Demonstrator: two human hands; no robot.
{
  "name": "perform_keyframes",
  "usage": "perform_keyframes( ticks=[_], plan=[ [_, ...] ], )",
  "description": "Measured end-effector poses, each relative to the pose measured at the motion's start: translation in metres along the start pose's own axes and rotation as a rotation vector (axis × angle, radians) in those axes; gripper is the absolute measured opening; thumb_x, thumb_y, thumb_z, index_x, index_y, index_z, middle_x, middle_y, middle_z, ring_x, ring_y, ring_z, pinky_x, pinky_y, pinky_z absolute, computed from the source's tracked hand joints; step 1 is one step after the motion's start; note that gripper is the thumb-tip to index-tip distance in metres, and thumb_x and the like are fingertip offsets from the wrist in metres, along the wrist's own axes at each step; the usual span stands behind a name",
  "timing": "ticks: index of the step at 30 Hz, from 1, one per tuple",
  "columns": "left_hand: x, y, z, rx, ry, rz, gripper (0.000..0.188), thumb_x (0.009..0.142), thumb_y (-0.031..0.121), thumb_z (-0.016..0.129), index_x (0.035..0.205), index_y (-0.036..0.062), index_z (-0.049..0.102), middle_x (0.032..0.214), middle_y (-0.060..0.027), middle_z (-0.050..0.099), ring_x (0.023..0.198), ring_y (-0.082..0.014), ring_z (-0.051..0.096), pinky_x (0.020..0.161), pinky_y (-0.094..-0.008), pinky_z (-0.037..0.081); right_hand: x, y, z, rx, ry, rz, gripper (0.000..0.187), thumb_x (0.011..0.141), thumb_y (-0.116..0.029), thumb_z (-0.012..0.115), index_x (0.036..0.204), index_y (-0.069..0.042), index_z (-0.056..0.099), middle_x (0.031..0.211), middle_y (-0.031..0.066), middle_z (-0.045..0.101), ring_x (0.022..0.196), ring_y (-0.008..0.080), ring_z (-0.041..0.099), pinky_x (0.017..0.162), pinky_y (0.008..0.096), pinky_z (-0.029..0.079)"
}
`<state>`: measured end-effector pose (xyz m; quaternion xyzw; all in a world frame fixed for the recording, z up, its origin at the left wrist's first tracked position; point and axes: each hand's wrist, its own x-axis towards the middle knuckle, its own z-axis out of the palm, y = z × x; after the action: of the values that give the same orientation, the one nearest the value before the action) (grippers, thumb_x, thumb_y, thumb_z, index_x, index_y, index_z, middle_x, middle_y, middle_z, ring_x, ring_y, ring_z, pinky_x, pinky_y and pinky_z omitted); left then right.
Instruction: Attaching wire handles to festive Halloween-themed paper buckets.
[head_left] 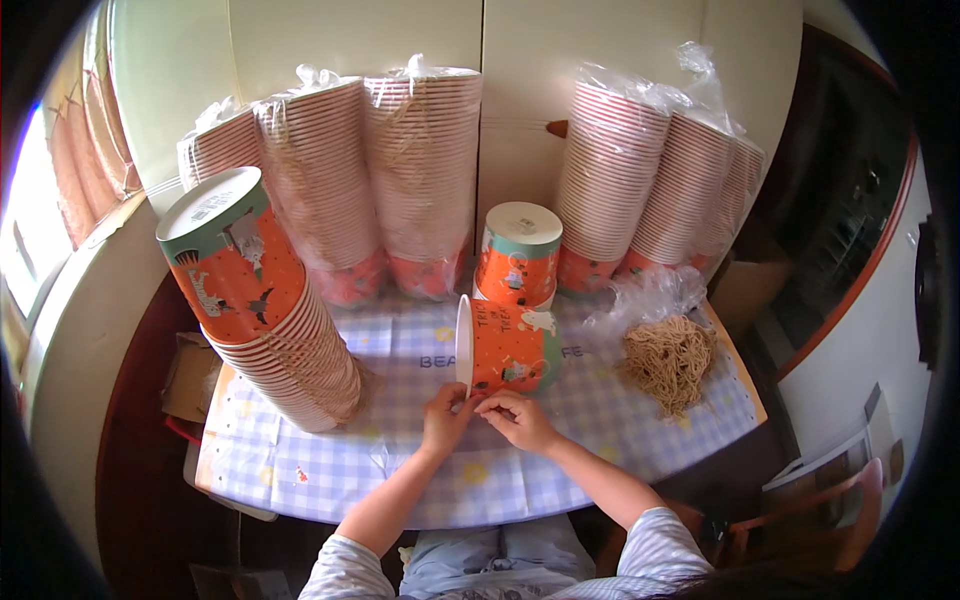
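here it is, right in the middle of the table (600, 470): one orange paper bucket (512, 345) lying on its side, just beyond the fingertips, on the side toward the table's far edge. its long axis runs across, roughly from left edge to right edge, so it lies crosswise to the reaching forearms. and who's nearer? the left hand (447, 420) has the mouth end, its fingers bent up at the lowest part of the white rim (463, 345); the right hand (518, 420) sits under the side wall, thumb and fingertips drawn close together, almost meeting the left's. both grips look bunched in a fine pinch, but whether either is clenched on the rim or on something tiny, i can't tell from here. now the pointing: open mouth to the table's left edge, green base end to the right edge, base reaching out past the right fingertips. just behind it, toward the far edge, a short upside-down bucket stack (518, 265) stands base up; touching or not, no telling. near the table's right edge lies a tangled bundle of tan twine (672, 365), well apart from both hands.
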<state>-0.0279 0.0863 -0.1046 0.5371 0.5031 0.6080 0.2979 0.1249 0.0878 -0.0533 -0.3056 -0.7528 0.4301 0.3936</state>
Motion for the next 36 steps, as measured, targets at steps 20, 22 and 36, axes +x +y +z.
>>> perform_keyframes(
  ticks=[20,22,36],
  plan=[
    [0.003,0.016,-0.011,0.256,0.094,0.170,0.009,0.073,0.007,0.063,0.077,0.0021,0.057,0.071,-0.0110,0.058,0.062,-0.0220,0.058,0.057,-0.0277,0.045,-0.002,0.038,-0.062,-0.194,0.237,0.182,0.011,0.079,-0.007,0.056,0.089,-0.003,0.061,0.070,0.0059,0.061,0.057,0.0089,0.054,0.053,0.0229,0.043],
    [0.002,0.015,-0.013,0.224,0.129,0.214,0.010,0.073,0.007,0.064,0.076,0.0023,0.056,0.069,-0.0102,0.057,0.060,-0.0206,0.057,0.055,-0.0267,0.044,-0.004,0.041,-0.073,-0.228,0.256,0.219,0.012,0.079,-0.007,0.056,0.088,-0.003,0.061,0.071,0.0070,0.062,0.058,0.0103,0.055,0.054,0.0236,0.043],
    [0.004,0.010,-0.014,0.080,0.007,0.162,0.008,0.074,0.003,0.062,0.079,0.0001,0.056,0.071,-0.0090,0.058,0.063,-0.0131,0.056,0.058,-0.0239,0.044,-0.018,0.059,-0.105,-0.915,0.292,0.159,0.019,0.069,-0.009,0.059,0.088,-0.011,0.062,0.099,0.0047,0.055,0.099,0.0255,0.047,0.082,0.0396,0.037]
  ],
)
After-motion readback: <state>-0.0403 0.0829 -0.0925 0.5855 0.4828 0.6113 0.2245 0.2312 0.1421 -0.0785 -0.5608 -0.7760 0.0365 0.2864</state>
